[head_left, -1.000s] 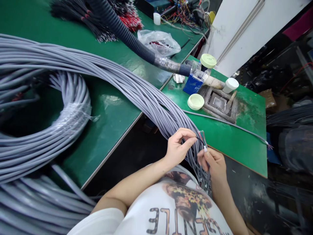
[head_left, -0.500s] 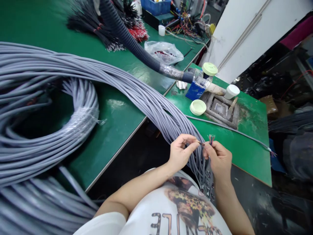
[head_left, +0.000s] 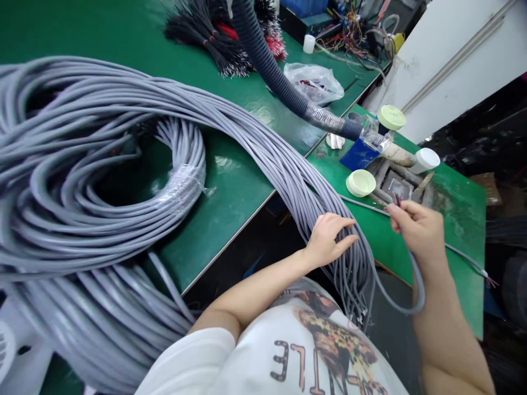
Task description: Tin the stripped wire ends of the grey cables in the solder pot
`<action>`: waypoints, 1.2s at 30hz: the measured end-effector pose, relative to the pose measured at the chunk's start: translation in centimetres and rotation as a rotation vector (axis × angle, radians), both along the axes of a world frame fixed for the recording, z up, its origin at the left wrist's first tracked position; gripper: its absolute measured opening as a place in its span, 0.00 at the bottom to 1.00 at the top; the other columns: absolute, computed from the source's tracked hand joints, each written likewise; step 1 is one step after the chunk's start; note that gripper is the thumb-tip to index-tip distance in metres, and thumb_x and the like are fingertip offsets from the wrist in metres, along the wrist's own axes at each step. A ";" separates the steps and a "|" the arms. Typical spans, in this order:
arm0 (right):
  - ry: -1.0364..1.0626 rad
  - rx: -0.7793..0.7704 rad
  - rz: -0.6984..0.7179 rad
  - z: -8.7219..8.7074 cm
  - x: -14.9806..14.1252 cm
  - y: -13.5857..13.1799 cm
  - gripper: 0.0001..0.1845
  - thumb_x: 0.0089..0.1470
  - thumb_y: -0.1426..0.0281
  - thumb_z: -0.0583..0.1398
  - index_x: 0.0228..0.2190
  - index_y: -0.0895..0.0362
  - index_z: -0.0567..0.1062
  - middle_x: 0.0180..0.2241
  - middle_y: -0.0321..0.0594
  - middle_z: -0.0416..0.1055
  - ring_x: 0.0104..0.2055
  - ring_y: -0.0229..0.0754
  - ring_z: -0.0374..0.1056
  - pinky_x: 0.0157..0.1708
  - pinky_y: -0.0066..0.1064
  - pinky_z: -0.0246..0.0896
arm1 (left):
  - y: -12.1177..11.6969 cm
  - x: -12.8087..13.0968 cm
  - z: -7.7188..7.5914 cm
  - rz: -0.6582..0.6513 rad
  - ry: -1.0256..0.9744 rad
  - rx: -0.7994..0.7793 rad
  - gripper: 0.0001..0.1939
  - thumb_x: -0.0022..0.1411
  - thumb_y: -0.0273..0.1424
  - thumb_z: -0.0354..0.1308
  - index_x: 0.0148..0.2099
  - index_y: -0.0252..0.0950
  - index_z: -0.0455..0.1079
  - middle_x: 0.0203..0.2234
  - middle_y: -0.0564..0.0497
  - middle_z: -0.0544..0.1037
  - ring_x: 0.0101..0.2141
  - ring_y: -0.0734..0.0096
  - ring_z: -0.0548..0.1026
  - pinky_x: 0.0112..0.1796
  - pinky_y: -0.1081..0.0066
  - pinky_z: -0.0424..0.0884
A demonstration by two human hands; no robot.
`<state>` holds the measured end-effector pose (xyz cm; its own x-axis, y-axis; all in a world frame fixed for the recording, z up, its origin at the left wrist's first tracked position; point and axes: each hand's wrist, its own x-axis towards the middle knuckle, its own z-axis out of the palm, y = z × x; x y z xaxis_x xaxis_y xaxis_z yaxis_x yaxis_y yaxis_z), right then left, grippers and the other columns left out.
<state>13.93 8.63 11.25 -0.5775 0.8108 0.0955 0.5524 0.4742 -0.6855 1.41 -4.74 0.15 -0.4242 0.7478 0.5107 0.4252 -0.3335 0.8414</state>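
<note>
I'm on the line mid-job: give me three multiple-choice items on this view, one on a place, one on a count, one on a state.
1. Where is the left hand?
A) On the grey cable bundle
B) Inside the plastic bag
C) Against the white wall

2. How many pale green lids lie on the small green board?
A) One
B) Two
C) Four

3. What does the right hand hold?
A) A plastic bag
B) Nothing
C) A single grey cable

Answers: 1 A, its fingers rest on the bundle. 2 B, both round lids show on the board. 3 C, its fingers pinch the cable near its stripped coloured wires.
</note>
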 end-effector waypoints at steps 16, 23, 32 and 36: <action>-0.608 0.192 0.107 -2.7 -7.1 9.6 0.16 0.50 0.62 0.56 0.18 0.58 0.73 0.17 0.36 0.68 0.24 0.37 0.62 0.24 0.28 0.46 | 0.3 -0.1 -3.9 -0.006 0.281 0.099 0.15 0.61 0.27 0.56 0.51 0.39 0.69 0.44 0.47 0.79 0.47 0.64 0.72 0.49 0.61 0.64; -0.668 0.222 0.118 -3.4 -7.8 10.3 0.14 0.49 0.64 0.57 0.19 0.58 0.76 0.20 0.39 0.71 0.25 0.38 0.62 0.24 0.29 0.45 | 0.4 -0.1 -4.0 0.008 0.297 0.140 0.17 0.60 0.25 0.57 0.51 0.39 0.69 0.43 0.48 0.79 0.47 0.64 0.73 0.48 0.62 0.65; -0.530 0.216 0.030 -0.6 -3.4 12.4 0.21 0.51 0.58 0.56 0.16 0.58 0.71 0.15 0.36 0.65 0.21 0.36 0.58 0.23 0.29 0.45 | 0.3 -0.1 -4.2 0.027 0.325 0.136 0.16 0.60 0.26 0.57 0.50 0.39 0.69 0.42 0.47 0.80 0.47 0.64 0.74 0.48 0.62 0.66; -0.510 0.171 -0.156 -0.6 1.0 15.2 0.21 0.48 0.58 0.57 0.13 0.58 0.69 0.13 0.35 0.63 0.20 0.35 0.57 0.23 0.29 0.47 | 0.3 -0.1 -4.4 0.029 0.342 0.144 0.17 0.59 0.25 0.58 0.51 0.40 0.69 0.42 0.48 0.80 0.46 0.63 0.74 0.48 0.61 0.67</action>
<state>14.97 23.79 10.68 -0.4596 0.8877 -0.0269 0.8662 0.4414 -0.2341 1.28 -4.47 -4.27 -0.2304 0.6480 0.7259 0.6849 -0.4219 0.5940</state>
